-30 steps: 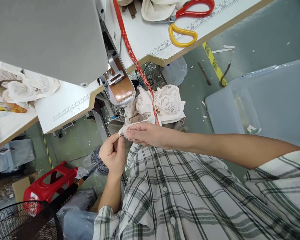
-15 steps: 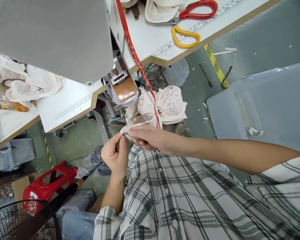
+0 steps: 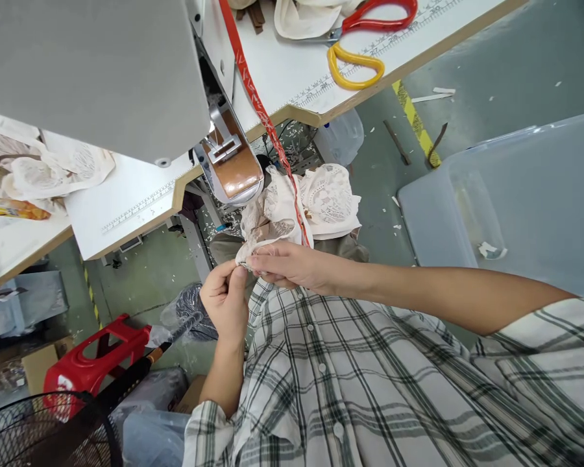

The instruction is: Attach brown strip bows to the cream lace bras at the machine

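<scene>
The green floor [image 3: 148, 275] is scattered with pale scraps around a white worktable [image 3: 131, 207]. On its left side lie cream lace pieces [image 3: 58, 172], with a red stool [image 3: 73, 370] below. I see the left hand [image 3: 224, 298] pinching an edge of the cream lace garment [image 3: 328, 198] in front of the sewing machine [image 3: 231, 165]. The garment lies over the lap; the right hand [image 3: 292, 263] is closed on it, just beside the left. Further right are scissors [image 3: 355, 68] on the worktable, then a grey bin [image 3: 540, 201].
</scene>
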`<state>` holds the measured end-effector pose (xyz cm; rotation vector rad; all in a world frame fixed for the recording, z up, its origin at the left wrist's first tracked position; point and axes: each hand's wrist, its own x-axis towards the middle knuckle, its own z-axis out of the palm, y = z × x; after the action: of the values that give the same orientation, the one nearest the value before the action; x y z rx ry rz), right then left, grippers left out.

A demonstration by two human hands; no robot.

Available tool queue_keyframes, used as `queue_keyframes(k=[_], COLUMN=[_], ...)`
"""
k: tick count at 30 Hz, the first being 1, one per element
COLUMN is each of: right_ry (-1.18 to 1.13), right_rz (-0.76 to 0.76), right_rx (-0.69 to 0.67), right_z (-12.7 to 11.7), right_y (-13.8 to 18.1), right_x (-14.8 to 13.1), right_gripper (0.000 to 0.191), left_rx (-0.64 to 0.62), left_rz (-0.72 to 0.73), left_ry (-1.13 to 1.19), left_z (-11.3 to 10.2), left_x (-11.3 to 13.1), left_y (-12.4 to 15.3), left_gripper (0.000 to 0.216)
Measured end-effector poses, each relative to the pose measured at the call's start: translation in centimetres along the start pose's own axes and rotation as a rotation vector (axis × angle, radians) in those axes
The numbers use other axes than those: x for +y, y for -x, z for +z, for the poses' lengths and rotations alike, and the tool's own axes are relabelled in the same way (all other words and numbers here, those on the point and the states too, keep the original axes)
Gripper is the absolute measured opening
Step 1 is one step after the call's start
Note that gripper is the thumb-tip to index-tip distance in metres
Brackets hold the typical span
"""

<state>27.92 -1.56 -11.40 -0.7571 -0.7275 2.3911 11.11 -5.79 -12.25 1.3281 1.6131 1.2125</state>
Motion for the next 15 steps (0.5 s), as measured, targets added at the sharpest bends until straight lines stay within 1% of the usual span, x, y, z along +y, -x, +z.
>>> queue_keyframes(k=[2,4,5,7,9,12,15], right_ry=[-0.055,-0.096,-0.110,-0.129,-0.141,-0.130,-0.119], right_rz=[0.025,0.051,0.061,0.077,0.090,0.114,0.122], right_rx=[-0.005,-0.009,-0.006,0.000,-0.003,0.003,0.025], right_z=[0.13,0.25,0.29,0.35,0.40,0.44,0.47], right_y=[0.04,0.06,0.07,0.08,0.12,0.18,0.22], right_x=[0.21,0.40,0.47,0.52,0.47,0.29,0.22], right_gripper=[0.035,0.033,0.032,0.032,0.031,0.030,0.033], left_rx=[-0.026,-0.035,-0.030,-0.009,0.006,-0.009,-0.036], left_rz=[-0.103,-0.137,-0.128,-0.063,0.037,0.168,0.207], left_ry=[0.134,0.178,0.175,0.129,0.048,-0.093,-0.129], left_z=[0.24,0.42,0.48,0.50,0.37,-0.08,-0.47], left_x=[0.04,0.15,0.21,0.35,0.50,0.71,0.75], left_y=[0.12,0.19,0.20,0.20,0.17,0.12,0.07], left_gripper=[0.024,0.023,0.021,0.017,0.011,0.010,0.013])
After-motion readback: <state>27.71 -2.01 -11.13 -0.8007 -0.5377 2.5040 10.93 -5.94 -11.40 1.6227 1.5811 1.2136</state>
